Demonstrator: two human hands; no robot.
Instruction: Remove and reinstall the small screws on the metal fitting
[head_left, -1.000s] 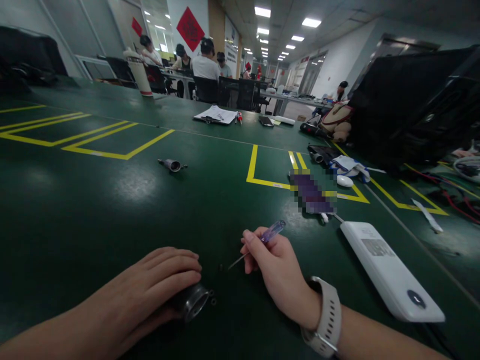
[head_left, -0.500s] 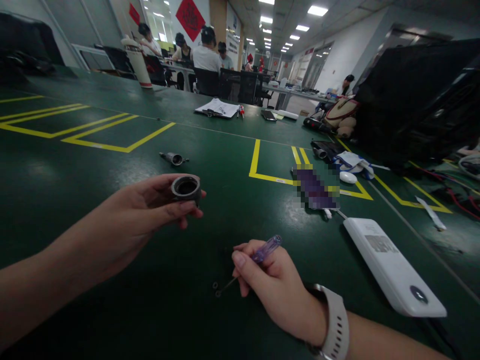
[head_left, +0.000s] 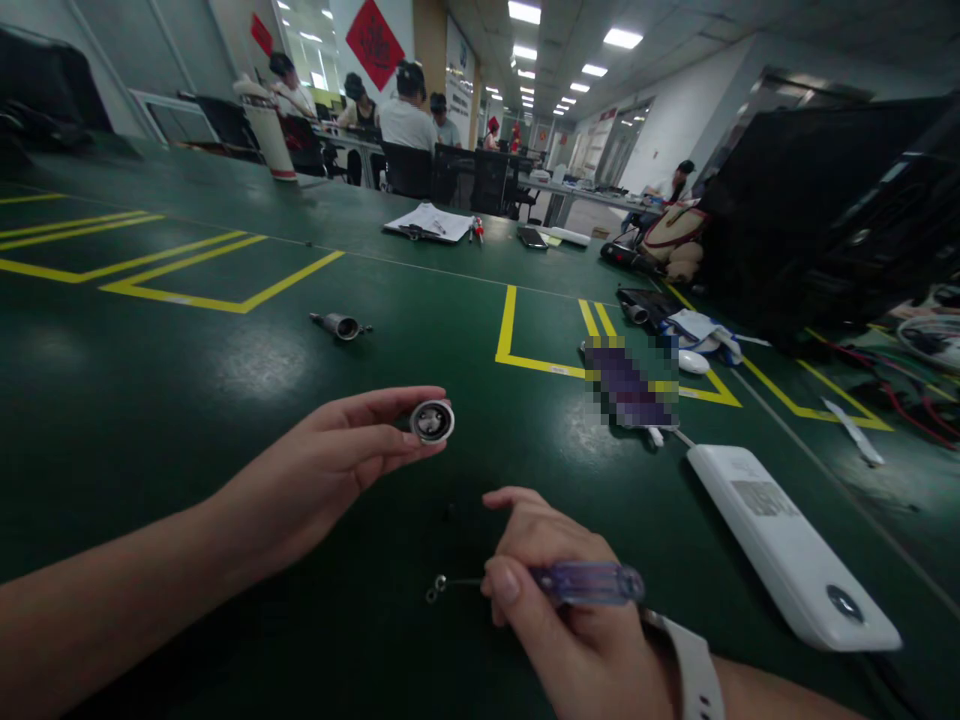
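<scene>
Between the thumb and fingers of my left hand (head_left: pixel 352 450) is a round hollow metal part (head_left: pixel 432 422), its open end turned toward me. My right hand (head_left: pixel 562 590) is closed around a screwdriver (head_left: pixel 589 582) with a clear purple handle, its shaft pointing left. At the shaft's tip is a small metal ring (head_left: pixel 440 582); whether it sits on the tip or beside it I cannot tell. Another small ring (head_left: pixel 431 596) lies close by on the green table (head_left: pixel 337 640). Farther off, a metal cup-shaped part (head_left: pixel 343 326) with thin ends lies on its side.
A white power bank (head_left: pixel 795 550) with a cable lies at the right, near a pixelated phone (head_left: pixel 630 385). Yellow tape (head_left: pixel 502 325) marks the table. A clipboard with paper (head_left: pixel 429 222) and a tall cup (head_left: pixel 268 130) stand farther back. People sit in the background.
My left hand has moved right and slightly down, turning the metal part so its inside shows. My right hand has lowered the screwdriver from a slant to nearly level.
</scene>
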